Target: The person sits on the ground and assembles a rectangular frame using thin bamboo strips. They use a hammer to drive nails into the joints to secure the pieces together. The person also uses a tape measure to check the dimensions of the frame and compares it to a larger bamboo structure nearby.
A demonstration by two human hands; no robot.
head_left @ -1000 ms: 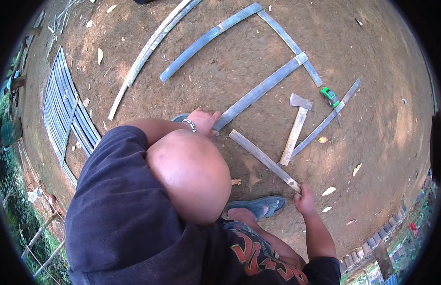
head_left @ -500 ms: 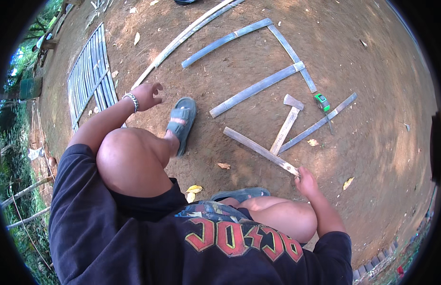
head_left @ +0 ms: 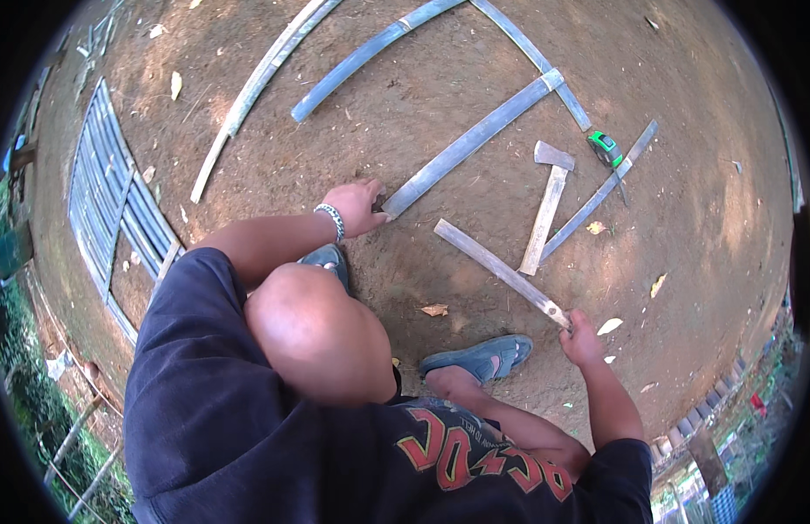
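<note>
My right hand [head_left: 582, 339] is closed round the near end of a short split-bamboo slat [head_left: 496, 262], which points up and left from it. My left hand [head_left: 357, 208], with a chain bracelet on its wrist, is low at the near end of a longer bamboo slat [head_left: 470, 144]. Its thumb and fingers are apart round that end; a firm grip does not show. The long slat's far end overlaps another slat [head_left: 527, 52], which meets a third slat [head_left: 361, 65] at the top. Beside the held slat lies a hatchet [head_left: 546, 205] with a wooden handle.
A green tape measure [head_left: 606, 149] sits by a thin bamboo slat [head_left: 601, 205] on the right. Long bamboo strips [head_left: 256, 92] lie at upper left, near a bamboo slat panel [head_left: 117, 192]. My sandalled foot [head_left: 479, 358] stands on the dirt ground, with dry leaves about.
My left hand has moved right and down to the long slat's near end. My right hand keeps hold of the short slat. The view has shifted as I lean forward.
</note>
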